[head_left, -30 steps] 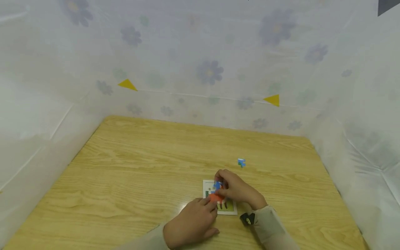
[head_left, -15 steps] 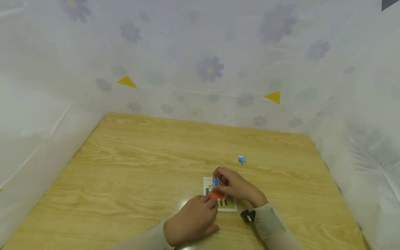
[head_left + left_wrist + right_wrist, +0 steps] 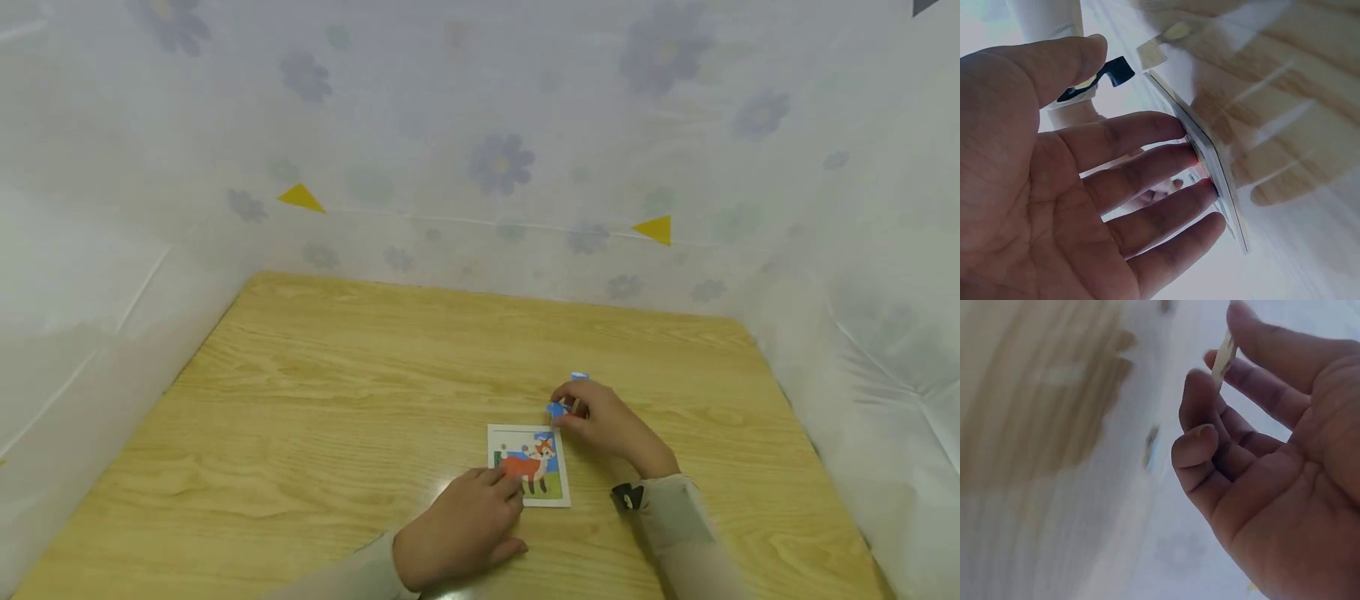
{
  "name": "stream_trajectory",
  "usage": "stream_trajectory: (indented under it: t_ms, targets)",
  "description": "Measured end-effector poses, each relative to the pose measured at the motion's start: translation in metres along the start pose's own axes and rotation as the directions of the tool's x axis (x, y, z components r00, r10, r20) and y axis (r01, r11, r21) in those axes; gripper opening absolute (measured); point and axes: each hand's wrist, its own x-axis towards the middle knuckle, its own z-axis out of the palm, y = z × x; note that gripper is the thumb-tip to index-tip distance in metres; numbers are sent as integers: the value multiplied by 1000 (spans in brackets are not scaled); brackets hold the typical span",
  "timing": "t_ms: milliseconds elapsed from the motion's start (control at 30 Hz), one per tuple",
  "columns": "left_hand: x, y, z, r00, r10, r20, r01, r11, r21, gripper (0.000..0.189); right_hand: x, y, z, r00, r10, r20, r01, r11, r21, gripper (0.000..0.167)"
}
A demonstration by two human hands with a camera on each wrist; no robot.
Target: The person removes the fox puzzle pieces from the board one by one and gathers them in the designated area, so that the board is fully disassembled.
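Observation:
A small white-framed jigsaw puzzle board [image 3: 555, 487] with a fox picture lies near the front of the table; bare white patches show in its upper left. The fingertips of my left hand [image 3: 465, 521] rest on its lower left, and in the left wrist view the fingers are extended against the board [image 3: 1194, 131]. Beyond the board's top right corner, my right hand [image 3: 615, 429] pinches a blue puzzle piece [image 3: 556, 410]. Seen edge-on in the right wrist view, this piece [image 3: 1224, 359] sits between thumb and fingers. Just behind the right hand lies another blue puzzle piece [image 3: 579, 377], partly hidden.
The wood-grain table [image 3: 337, 383] is enclosed by pale flower-printed sheeting [image 3: 420, 150] at the back and both sides. Two yellow triangles [image 3: 654, 229] mark the back sheet. A black band [image 3: 627, 497] sits at the right sleeve.
My right hand has moved from above the board to the right and away from me, carrying the blue puzzle piece. More of the fox picture is uncovered. The left hand stays in place.

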Motion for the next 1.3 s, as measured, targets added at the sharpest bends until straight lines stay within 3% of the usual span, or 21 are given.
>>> stream_trajectory:
  t_ms: [200, 333, 633, 933, 1300]
  targets:
    - [-1, 0, 2, 1000, 9, -17, -9, 1000, -12, 43, -7, 32, -26, 991, 121, -56, -127, 983, -135, 25]
    - [-1, 0, 4, 999, 14, -30, -14, 1000, -7, 42, -11, 47, -43, 985, 157, -73, -169, 966, -196, 24]
    - [-1, 0, 3, 1000, 10, -16, -10, 1000, -9, 43, -2, 67, -57, 977, 206, -53, -212, 959, -190, 24]
    - [0, 0, 0, 1000, 3, 9, -3, 1000, -15, 49, 0, 81, -55, 985, 157, -72, -167, 973, -160, 23]
    - [0, 0, -1, 1000, 5, 23, -5, 1000, -6, 52, 2, 83, -54, 984, 161, -70, -170, 973, -156, 26]
